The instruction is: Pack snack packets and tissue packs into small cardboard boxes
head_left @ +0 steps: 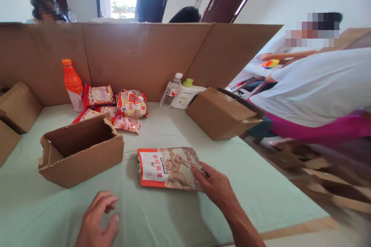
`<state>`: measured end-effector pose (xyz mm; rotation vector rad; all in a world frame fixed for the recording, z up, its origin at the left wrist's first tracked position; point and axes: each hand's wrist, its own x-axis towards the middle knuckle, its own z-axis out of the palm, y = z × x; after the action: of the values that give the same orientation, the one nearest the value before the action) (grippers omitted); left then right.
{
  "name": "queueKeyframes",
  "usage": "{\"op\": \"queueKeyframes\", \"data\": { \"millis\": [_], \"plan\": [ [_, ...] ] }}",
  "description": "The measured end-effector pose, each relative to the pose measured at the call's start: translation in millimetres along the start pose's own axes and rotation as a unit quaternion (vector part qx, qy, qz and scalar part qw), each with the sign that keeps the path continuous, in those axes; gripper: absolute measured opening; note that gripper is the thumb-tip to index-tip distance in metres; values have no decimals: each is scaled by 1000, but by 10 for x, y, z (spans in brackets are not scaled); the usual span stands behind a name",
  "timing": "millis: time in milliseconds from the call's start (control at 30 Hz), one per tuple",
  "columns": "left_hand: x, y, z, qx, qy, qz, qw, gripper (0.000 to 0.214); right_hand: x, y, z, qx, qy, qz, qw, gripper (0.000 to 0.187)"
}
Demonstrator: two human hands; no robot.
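My right hand grips the right edge of a flat snack pouch with a red border and a squirrel picture, which lies on the pale green tabletop. My left hand hovers low near the front edge with fingers loosely curled and apart, holding nothing. An open cardboard box stands just left of the pouch, its inside empty as far as I see.
At the back lie several red snack packets, an orange drink bottle, a water bottle and a white jug. A second cardboard box sits right. A cardboard wall rings the table. A person in white bends at the right.
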<state>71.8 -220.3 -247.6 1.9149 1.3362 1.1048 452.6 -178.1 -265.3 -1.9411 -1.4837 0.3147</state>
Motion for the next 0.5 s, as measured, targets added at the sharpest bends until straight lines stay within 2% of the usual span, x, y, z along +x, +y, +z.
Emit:
{"op": "queueKeyframes", "data": {
  "millis": [33,100,167,300,400,500],
  "plan": [
    [125,42,173,-55,-35,-74,995,28,23,22,-41,-30,-13,1,999,34],
    [394,76,450,-141,-66,-213,965,45,77,69,-60,-67,-31,13,997,30],
    [643,78,666,-181,-75,-269,943,60,109,89,7,-74,-37,24,996,28],
    [1013,122,1001,-213,-93,-281,931,73,10,-17,301,-64,-48,14,997,43],
    [1185,167,1178,-228,-98,-273,930,60,-142,-115,471,-20,-56,-2,998,53],
    [1258,155,1275,-234,-97,-255,933,47,-180,-122,467,119,-41,27,992,55]
  ]
}}
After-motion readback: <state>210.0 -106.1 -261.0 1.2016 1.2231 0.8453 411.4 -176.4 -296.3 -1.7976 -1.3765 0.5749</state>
